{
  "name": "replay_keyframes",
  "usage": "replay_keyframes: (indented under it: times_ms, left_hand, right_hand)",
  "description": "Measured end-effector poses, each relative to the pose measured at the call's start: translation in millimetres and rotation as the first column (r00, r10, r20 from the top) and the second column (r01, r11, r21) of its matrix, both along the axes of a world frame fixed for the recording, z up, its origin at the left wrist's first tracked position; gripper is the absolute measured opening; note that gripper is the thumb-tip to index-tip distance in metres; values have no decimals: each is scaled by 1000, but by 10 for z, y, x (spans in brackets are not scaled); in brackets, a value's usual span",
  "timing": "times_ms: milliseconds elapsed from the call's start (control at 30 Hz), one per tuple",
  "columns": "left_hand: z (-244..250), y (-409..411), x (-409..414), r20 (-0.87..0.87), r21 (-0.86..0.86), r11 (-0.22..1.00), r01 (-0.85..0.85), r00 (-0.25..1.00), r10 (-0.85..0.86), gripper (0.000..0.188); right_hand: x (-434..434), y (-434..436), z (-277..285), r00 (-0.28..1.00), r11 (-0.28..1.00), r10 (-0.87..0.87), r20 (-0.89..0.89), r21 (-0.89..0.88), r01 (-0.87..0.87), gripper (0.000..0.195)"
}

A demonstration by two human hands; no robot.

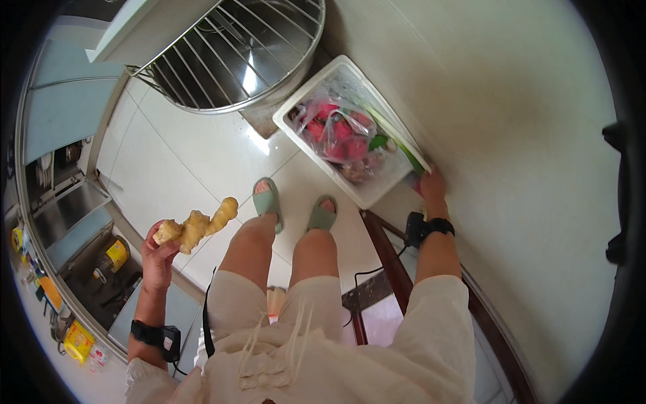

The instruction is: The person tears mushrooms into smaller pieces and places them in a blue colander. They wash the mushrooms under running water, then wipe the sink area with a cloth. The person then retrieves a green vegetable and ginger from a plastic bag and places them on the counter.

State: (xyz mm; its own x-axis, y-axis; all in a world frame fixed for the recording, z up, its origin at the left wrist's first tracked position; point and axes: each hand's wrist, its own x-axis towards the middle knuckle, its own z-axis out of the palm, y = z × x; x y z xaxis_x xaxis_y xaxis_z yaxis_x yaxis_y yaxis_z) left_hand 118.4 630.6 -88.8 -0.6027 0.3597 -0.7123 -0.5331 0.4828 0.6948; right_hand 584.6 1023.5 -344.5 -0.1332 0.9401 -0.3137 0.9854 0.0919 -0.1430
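My left hand (160, 251) holds a knobbly piece of fresh ginger root (194, 230) by one end, out over the tiled floor. On the right, my right hand (434, 189) is at the near right corner of a white foam box (323, 169). Its fingers meet the end of a long green onion (391, 131) lying along the box's side; whether they grip the onion or the rim is hard to see. Inside the box sits a clear plastic bag (335, 129) of red produce. A green vegetable piece (377, 142) and a second bag with brownish contents (361, 169) lie beside it.
A large steel pot (298, 81) under a wire rack (217, 65) stands beyond the box. A pale wall (515, 151) runs along the right. Dark wooden furniture legs (388, 257) and a black cable (366, 272) are by my right leg. Open cabinets (75, 222) line the left.
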Motion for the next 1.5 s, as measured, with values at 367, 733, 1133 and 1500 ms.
replay_keyframes:
  times_ms: [367, 733, 1133, 1500]
  left_hand:
    - [-116, -86, 46, 32, 78, 987, -144, 989, 142, 42]
    - [143, -195, -54, 163, 372, 772, -515, 855, 492, 41]
    - [356, -1259, 12, 152, 602, 197, -774, 353, 923, 41]
    - [372, -3252, 1064, 197, 714, -353, -604, -310, 930, 34]
  right_hand:
    - [-437, 74, 170, 909, 942, 246, 336, -305, -142, 37]
    - [-1233, 940, 1985, 761, 787, 617, 202, -175, -592, 25]
    - [-4844, -58, 3632, 409, 288, 831, -378, -338, -896, 22]
    - [-6996, -4139, 3893, -175, -624, 418, -891, -141, -769, 34]
